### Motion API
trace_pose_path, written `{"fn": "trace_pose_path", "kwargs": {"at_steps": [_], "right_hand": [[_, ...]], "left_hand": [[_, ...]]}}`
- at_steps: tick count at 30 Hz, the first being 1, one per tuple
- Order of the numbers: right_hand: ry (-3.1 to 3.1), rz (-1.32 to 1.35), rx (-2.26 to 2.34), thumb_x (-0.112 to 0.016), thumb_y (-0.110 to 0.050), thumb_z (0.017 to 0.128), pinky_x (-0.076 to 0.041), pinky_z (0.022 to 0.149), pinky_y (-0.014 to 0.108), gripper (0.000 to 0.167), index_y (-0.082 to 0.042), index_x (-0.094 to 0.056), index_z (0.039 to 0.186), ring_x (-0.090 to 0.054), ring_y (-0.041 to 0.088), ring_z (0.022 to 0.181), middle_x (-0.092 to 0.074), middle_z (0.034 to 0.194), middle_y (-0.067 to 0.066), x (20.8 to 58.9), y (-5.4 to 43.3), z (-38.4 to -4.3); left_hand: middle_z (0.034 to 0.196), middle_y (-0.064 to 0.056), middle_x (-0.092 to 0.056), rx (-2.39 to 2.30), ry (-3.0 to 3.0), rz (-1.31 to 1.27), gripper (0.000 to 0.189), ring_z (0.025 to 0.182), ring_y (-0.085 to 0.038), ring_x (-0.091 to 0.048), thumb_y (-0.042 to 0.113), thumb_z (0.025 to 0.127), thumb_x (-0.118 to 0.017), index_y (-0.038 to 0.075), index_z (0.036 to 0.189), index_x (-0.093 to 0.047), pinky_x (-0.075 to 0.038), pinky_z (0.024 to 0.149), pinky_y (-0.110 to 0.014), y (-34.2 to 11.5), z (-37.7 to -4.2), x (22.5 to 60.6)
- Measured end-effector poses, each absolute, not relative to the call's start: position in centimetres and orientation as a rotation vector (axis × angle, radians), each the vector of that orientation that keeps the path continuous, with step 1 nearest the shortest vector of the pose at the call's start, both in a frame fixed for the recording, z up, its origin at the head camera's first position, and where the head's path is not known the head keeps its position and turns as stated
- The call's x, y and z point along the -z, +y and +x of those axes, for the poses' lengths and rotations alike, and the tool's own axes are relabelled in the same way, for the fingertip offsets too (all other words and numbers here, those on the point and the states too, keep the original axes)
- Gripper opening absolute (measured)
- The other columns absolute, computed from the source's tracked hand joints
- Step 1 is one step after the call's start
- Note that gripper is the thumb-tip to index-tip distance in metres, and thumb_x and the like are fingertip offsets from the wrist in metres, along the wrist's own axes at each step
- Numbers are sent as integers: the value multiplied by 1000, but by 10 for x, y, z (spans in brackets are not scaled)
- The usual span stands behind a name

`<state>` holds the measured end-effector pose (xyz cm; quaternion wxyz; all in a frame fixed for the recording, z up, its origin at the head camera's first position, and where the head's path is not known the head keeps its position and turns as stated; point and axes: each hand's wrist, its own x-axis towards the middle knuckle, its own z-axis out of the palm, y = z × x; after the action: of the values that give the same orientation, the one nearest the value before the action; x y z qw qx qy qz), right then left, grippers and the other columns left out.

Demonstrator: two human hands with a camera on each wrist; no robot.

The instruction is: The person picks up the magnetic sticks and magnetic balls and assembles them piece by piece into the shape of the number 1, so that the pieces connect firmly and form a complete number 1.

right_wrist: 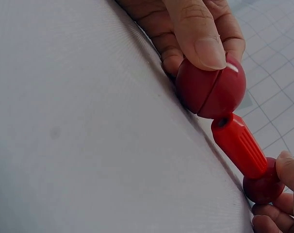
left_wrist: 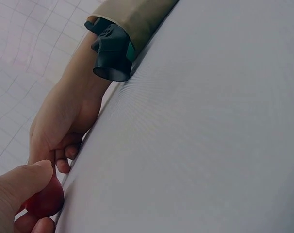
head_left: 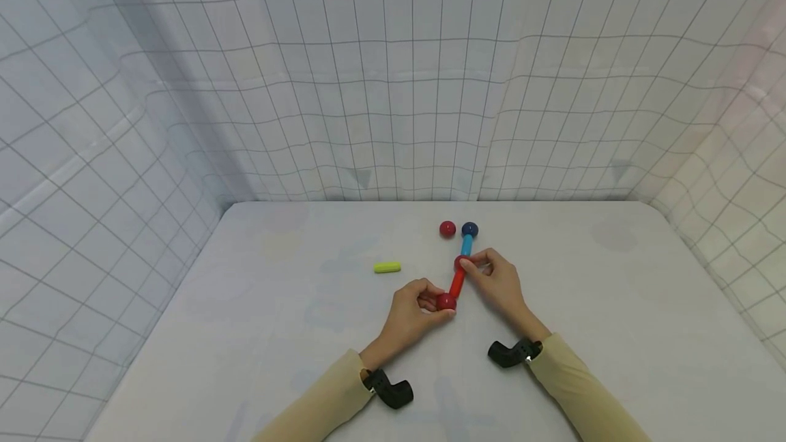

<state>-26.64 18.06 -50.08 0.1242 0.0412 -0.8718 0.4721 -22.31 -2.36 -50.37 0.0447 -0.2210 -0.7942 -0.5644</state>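
My left hand (head_left: pixel 408 316) pinches a dark red ball (head_left: pixel 447 301) between thumb and fingers. A ridged red rod (head_left: pixel 457 283) runs from it to a second dark red ball (right_wrist: pixel 263 189), gripped by my right hand (head_left: pixel 499 285). In the right wrist view, the rod's dark-centred end meets the left-hand ball (right_wrist: pixel 210 92) at an angle. Beyond the right fingertips, a light blue rod (head_left: pixel 467 245) carries on the line to a dark blue ball (head_left: pixel 469 229). The left wrist view has my left thumb over its ball (left_wrist: pixel 46 198), with the right hand (left_wrist: pixel 62 116) behind.
Just left of the dark blue ball lies a loose red ball (head_left: pixel 447 229). A yellow-green rod (head_left: pixel 387 267) lies left of the hands on the white table (head_left: pixel 276 333). White gridded curtains (head_left: pixel 393 87) close in the back and sides.
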Motion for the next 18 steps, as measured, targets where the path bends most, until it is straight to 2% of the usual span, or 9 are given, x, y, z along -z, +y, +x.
{"fn": "trace_pose_path", "kwargs": {"at_steps": [5,12,18], "right_hand": [[-2541,114,-1372,-70,-36,86,-33,47,26,26,-13,-66,97,-46,15,56,-67,89,4,501,180,-267],[-2516,123,-1382,-71,-34,86,-33,46,26,24,-12,-66,95,-47,13,53,-67,85,3,499,180,-266],[-2528,113,-1382,-71,-33,86,-32,45,25,24,-12,-66,96,-46,13,53,-66,85,3,498,179,-266]], "left_hand": [[87,0,-63,1716,-2412,-679,30,71,-8,-61,14,73,-84,8,95,-65,-53,65,-24,-23,-222,503],[86,-4,-63,1705,-2384,-723,29,73,-15,-62,12,73,-83,5,93,-64,-53,65,-26,-22,-220,499],[87,-1,-61,1671,-2407,-726,30,74,-11,-61,13,73,-83,6,94,-63,-52,66,-23,-21,-220,499]]}}
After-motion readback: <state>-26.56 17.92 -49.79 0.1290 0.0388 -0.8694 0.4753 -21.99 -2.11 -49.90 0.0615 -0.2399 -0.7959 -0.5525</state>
